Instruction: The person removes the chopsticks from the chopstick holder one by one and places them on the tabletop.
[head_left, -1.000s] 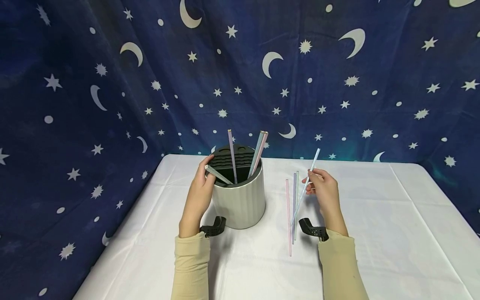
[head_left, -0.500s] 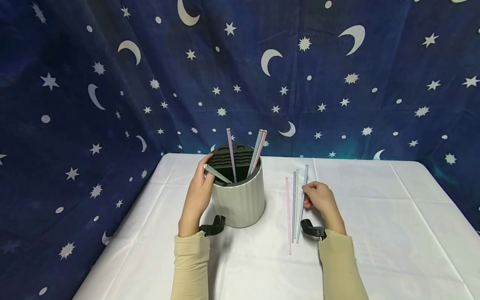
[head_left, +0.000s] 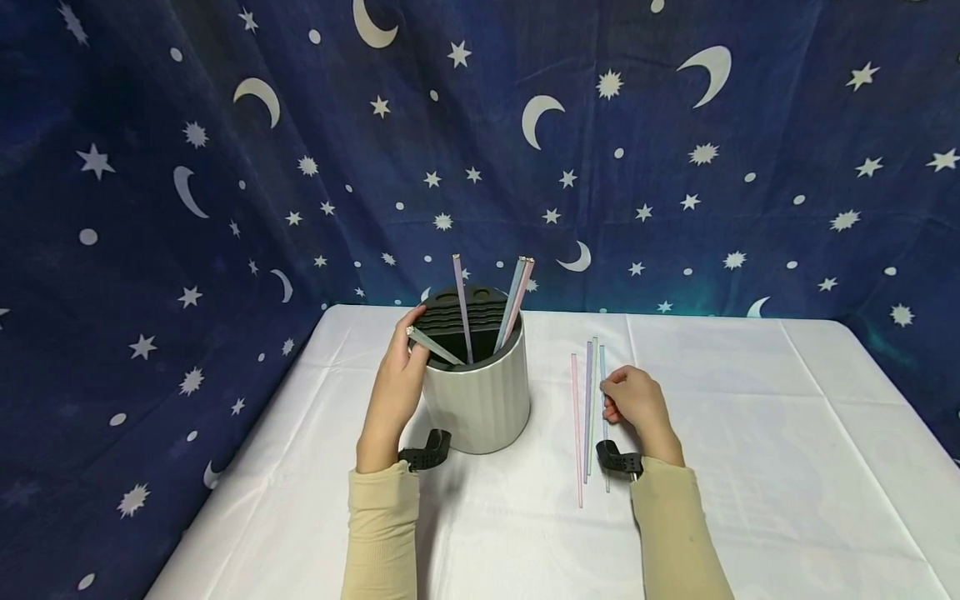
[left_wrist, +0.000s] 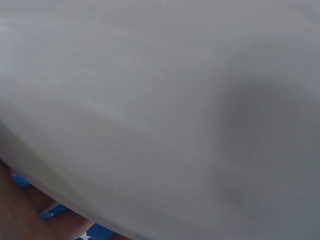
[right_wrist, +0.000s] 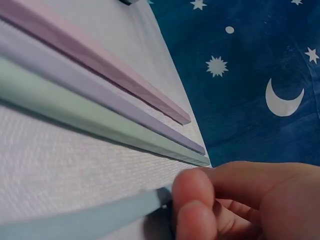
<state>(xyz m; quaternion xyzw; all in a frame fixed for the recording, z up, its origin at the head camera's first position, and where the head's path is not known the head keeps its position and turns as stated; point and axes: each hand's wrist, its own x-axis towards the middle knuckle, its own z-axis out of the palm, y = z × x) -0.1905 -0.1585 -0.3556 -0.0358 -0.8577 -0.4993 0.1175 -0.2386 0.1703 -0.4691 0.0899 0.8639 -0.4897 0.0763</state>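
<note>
My left hand [head_left: 397,387] grips the left side of a white ribbed pen holder [head_left: 480,417] with a black slotted top; the holder's pale wall fills most of the left wrist view. At the right, my right hand [head_left: 637,408] pinches a thin blue stick [head_left: 602,362] between thumb and fingers, low over the table. The hand and wrist camera hide part of it. Beside it lie a pale green stick [right_wrist: 90,110], a purple stick [right_wrist: 120,102] and a pink stick [right_wrist: 115,65], roughly parallel.
Out of the pen holder lean a purple stick [head_left: 462,312], a blue stick [head_left: 507,312], a pink stick [head_left: 520,300] and a greyish-green stick [head_left: 433,345]. A white cloth covers the table [head_left: 787,467]. A dark blue star-and-moon curtain [head_left: 480,150] hangs at the back and left.
My right hand has lowered the blue stick from a raised slant to the right of the others and turned it nearly parallel to them. My left hand stays on the pen holder.
</note>
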